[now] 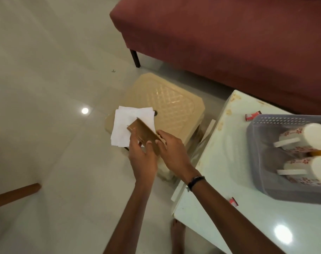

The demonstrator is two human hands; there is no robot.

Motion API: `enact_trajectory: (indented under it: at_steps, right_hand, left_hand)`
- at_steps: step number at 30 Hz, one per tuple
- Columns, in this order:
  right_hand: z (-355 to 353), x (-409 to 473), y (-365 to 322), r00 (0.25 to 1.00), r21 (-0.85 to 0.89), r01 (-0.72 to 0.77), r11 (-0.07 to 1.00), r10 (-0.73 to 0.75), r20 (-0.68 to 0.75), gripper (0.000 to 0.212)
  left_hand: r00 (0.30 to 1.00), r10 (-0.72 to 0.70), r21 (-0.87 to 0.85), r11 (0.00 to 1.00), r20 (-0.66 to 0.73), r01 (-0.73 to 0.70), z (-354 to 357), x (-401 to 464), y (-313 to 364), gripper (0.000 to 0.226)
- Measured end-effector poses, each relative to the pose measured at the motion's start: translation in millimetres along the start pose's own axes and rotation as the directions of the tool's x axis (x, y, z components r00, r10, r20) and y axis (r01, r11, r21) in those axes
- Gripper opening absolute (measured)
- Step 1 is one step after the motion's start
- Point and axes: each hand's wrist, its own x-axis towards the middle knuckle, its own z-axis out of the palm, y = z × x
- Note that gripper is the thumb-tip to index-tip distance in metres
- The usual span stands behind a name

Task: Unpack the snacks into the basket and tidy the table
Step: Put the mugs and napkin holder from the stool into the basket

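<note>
Between the two hands, out over the floor and off the edge of the counter, is a flat brown cardboard piece [144, 133], looks like a flattened snack box or sleeve. The left hand [142, 158] has its fingers curled up around the near end from below, and the right hand [171, 150] pinches the right edge with thumb and fingertips, so both have hold of it. I'd guess it's super light and fairly stiff along the flat, but it'll crease if you squeeze mid-panel, so gripping at the edges or fold lines like this seems right. Just past the fingertips sits a loose stack of white paper sheets [127, 125] on a beige plastic stool with a diamond-pattern top [171, 105]; those look floppy and would slide around easily. Off to the right of the right hand, on the glossy white counter [220, 153], is a grey perforated plastic basket [262, 153] with floral white mugs [306, 138] lying inside, which I'd treat as fragile.
</note>
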Motion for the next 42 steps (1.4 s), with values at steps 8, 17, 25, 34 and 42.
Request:
enact_trajectory:
  at_steps: [8, 17, 25, 34, 42]
  right_hand:
    - [8, 8, 3, 1.0, -0.011, 0.013, 1.0, -0.013, 0.0, 0.032]
    - [-36, -21, 5, 0.983, -0.108, 0.031, 0.994, -0.049, -0.176, 0.03]
    - [-139, -99, 60, 0.888, -0.191, -0.113, 0.975, 0.013, -0.459, 0.027]
    - [-205, -150, 141, 0.827, -0.161, -0.297, 0.941, 0.169, -0.536, 0.033]
    - [-194, -137, 187, 0.866, -0.03, -0.341, 0.94, 0.302, -0.398, 0.031]
  left_hand:
    - [0.996, 0.058, 0.075, 0.995, 0.066, -0.063, -7, 8, -12, 0.058]
    - [0.951, 0.203, 0.034, 0.976, 0.235, -0.216, 5, -14, 30, 0.055]
    - [0.776, 0.336, 0.024, 0.912, 0.533, -0.41, 88, -95, 75, 0.053]
    - [0.626, 0.313, 0.026, 0.882, 0.714, -0.471, 195, -165, 67, 0.053]
    - [0.718, 0.231, 0.297, 0.796, 0.657, -0.528, 234, -161, 25, 0.051]
